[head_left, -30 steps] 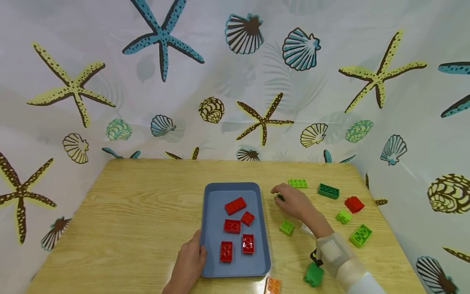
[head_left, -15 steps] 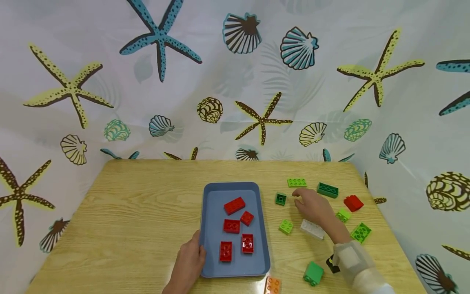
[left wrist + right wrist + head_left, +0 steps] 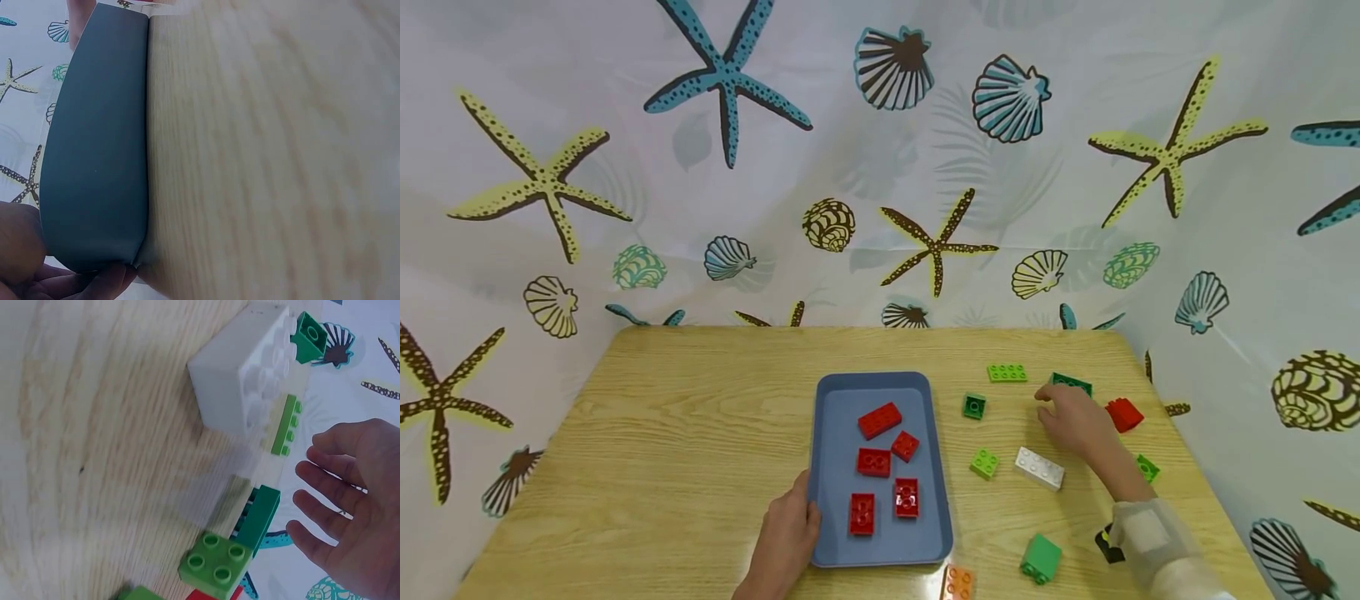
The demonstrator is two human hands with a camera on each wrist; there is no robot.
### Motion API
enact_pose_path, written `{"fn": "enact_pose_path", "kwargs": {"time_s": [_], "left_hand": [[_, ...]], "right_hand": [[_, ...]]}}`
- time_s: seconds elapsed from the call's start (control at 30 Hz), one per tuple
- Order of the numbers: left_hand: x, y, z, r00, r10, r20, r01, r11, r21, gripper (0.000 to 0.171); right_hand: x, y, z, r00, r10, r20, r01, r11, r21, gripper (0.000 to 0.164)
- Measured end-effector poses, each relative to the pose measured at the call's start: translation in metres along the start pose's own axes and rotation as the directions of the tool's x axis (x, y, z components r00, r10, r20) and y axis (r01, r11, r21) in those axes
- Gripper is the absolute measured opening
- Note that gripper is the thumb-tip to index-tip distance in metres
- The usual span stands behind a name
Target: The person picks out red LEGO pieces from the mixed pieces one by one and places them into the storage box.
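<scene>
My left hand [image 3: 781, 533] grips the left side of a blue-grey tray [image 3: 838, 467] near its front corner. In the left wrist view, fingers [image 3: 106, 284] wrap the end of the tray's side wall [image 3: 94, 144]. Several red building bricks [image 3: 874, 462] lie inside. On the right, my right hand [image 3: 1078, 427] hovers over the table with nothing in it, fingers loosely bent, and partly hides a long dark green brick [image 3: 1072, 383]. The right wrist view shows its spread fingers [image 3: 325, 509] apart from the white brick [image 3: 231, 369] and a lime brick [image 3: 217, 562].
Loose bricks lie right of the tray: a long lime one [image 3: 1007, 372], a small dark green one [image 3: 974, 406], a small lime one [image 3: 985, 463], a red one [image 3: 1124, 414] and a green one [image 3: 1041, 558]. An orange brick [image 3: 957, 582] lies at the tray's front. Patterned cloth [image 3: 820, 125] surrounds the table.
My right hand has moved rightward, away from the small dark green brick, uncovering it and the white brick. My left hand and the tray stay in place.
</scene>
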State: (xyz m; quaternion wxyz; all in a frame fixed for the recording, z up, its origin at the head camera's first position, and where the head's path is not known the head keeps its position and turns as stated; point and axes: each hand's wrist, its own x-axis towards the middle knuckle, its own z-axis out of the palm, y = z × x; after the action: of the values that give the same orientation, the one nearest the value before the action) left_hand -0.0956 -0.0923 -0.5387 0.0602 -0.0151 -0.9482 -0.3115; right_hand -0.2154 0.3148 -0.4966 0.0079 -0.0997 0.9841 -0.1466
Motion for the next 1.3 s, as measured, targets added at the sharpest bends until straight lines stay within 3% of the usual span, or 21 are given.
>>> {"fn": "enact_pose_path", "kwargs": {"time_s": [0.27,0.57,1.07,1.3], "left_hand": [[0.0,0.0,0.0,1.0,0.022,-0.016,-0.023,1.0,-0.016,0.039],[0.0,0.001,0.0,0.999,0.04,-0.022,-0.041,0.999,-0.01,0.039],[-0.001,0.0,0.001,0.999,0.036,-0.014,-0.036,0.999,-0.01,0.041],[-0.001,-0.001,0.001,0.999,0.038,-0.018,-0.038,0.999,-0.018,0.04]], "right_hand": [[-0.008,0.021,-0.01,0.999,0.053,0.005,-0.053,0.999,-0.007,0.032],[-0.019,0.044,-0.015,0.997,0.033,-0.064,-0.037,0.998,-0.054,0.029],[-0.023,0.058,-0.02,0.994,0.102,0.03,-0.099,0.991,-0.087,0.035],[-0.024,0.065,-0.017,0.996,0.086,-0.007,-0.087,0.994,-0.069,0.035]]}}
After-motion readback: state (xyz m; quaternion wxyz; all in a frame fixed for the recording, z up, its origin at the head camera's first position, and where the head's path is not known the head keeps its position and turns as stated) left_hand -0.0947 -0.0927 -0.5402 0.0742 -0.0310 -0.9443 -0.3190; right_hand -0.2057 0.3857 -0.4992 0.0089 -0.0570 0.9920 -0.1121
